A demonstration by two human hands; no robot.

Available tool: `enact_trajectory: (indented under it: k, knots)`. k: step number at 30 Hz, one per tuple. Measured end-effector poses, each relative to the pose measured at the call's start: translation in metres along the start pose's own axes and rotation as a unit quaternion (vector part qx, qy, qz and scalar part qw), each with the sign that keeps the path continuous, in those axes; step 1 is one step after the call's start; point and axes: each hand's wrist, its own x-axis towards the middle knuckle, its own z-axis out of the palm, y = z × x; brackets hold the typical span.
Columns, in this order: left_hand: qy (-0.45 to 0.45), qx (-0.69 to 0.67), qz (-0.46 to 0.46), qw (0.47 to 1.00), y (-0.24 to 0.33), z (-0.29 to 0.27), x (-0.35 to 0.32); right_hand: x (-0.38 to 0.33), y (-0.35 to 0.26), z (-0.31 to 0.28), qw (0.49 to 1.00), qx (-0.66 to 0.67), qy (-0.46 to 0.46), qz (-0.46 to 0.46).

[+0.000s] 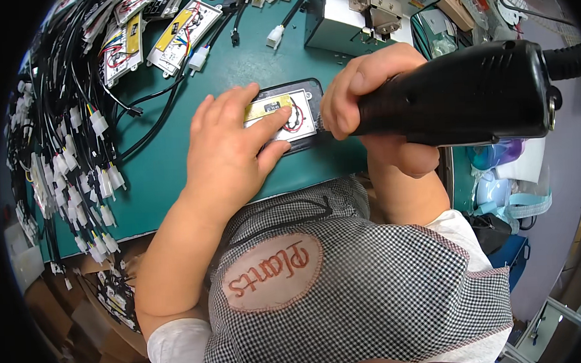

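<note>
My left hand (233,148) presses flat on a small white circuit board (287,116) that lies in a black tray (305,89) on the green table (165,168). Its fingers cover the board's left part and a yellow strip on it. My right hand (365,92) grips a thick black powered screwdriver (463,93), held level with its tip at the board's right edge. The tip itself is hidden behind my fingers. A black hose (567,62) leaves the tool's rear.
Bundles of black cables with white connectors (72,153) hang over the table's left edge. Several similar white boards (171,30) lie at the back left. A grey metal fixture (367,13) stands at the back. Plastic bags (507,183) lie at the right. Cardboard boxes sit below left.
</note>
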Motion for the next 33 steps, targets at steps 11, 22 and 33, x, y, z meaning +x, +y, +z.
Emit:
enact_trajectory:
  k: [11, 22, 33]
  knots:
    - [-0.021, 0.0, -0.008, 1.0, 0.002, -0.001, 0.002, 0.042, -0.047, -0.088, 0.981, -0.012, 0.132, -0.14]
    - [-0.019, 0.003, 0.001, 1.0, 0.001, -0.001, 0.003, 0.066, -0.039, -0.037, 0.942, -0.048, 0.317, -0.1]
    - [-0.07, -0.062, -0.018, 0.995, -0.037, -0.041, -0.02, 0.035, -0.012, 0.006, 0.983, 0.116, -0.113, -0.085]
